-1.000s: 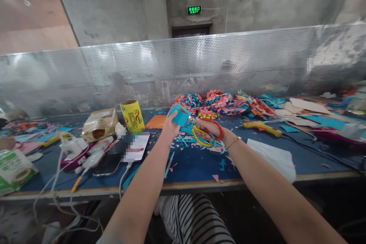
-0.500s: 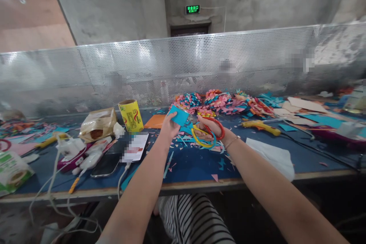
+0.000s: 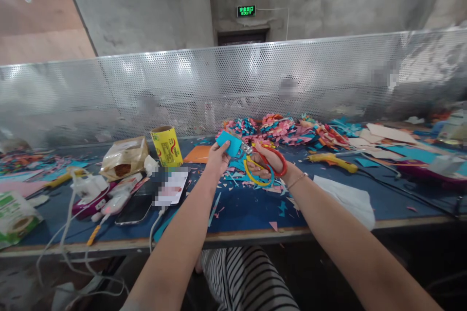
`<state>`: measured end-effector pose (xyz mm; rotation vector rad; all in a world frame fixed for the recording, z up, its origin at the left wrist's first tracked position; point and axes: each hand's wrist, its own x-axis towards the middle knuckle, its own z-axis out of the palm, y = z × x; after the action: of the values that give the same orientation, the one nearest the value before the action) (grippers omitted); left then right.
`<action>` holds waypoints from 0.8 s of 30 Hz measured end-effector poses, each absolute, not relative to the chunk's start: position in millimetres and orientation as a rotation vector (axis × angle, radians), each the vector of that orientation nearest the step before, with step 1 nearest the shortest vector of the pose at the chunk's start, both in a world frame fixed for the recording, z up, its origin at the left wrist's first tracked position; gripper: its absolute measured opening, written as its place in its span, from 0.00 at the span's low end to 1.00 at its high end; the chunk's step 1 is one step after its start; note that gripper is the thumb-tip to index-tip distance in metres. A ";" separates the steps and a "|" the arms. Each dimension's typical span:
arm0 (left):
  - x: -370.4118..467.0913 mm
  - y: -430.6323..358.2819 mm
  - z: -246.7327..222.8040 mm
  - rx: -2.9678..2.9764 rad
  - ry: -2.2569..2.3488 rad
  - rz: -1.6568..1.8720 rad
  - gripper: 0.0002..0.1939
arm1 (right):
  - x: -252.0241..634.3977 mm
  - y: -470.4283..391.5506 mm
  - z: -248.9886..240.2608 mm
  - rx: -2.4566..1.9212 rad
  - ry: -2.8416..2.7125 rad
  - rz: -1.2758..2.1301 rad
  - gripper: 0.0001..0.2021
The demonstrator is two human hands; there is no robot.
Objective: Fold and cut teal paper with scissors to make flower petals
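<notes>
Square blue sheet (image 3: pixel 229 144), pinched by left hand (image 3: pixel 219 155); right hand (image 3: pixel 260 163) grips metal-bladed scissors (image 3: pixel 260 180).

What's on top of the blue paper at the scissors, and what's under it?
On top of the blue paper, the left hand's thumb is visible near the lower left. Its underside is hidden, so I can't tell what the covered fingertips touch there.

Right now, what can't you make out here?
All in the head view:
- Scissors: blade tips, apparently behind the blue paper.
- Left hand: most fingertips, behind the paper.
- Yellow tube: bottom inside, hidden by its wall.
- Green-white packet: cut off by the left edge.
</notes>
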<state>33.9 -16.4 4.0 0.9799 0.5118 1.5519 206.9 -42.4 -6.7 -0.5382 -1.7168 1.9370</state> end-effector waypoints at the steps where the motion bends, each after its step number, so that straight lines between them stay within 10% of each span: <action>1: 34.5 -17.3 4.3 0.984 0.505 1.541 0.10 | 206.9 -42.7 -6.3 -0.530 -1.718 1.937 0.32; 24: 34.3 -15.6 1.0 0.978 0.443 1.521 0.15 | 203.5 -41.6 -5.8 -0.555 -1.703 1.935 0.30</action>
<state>34.3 -15.6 1.0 0.9778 0.4431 1.5208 203.5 -41.6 -5.8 -0.5551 -1.7032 1.9352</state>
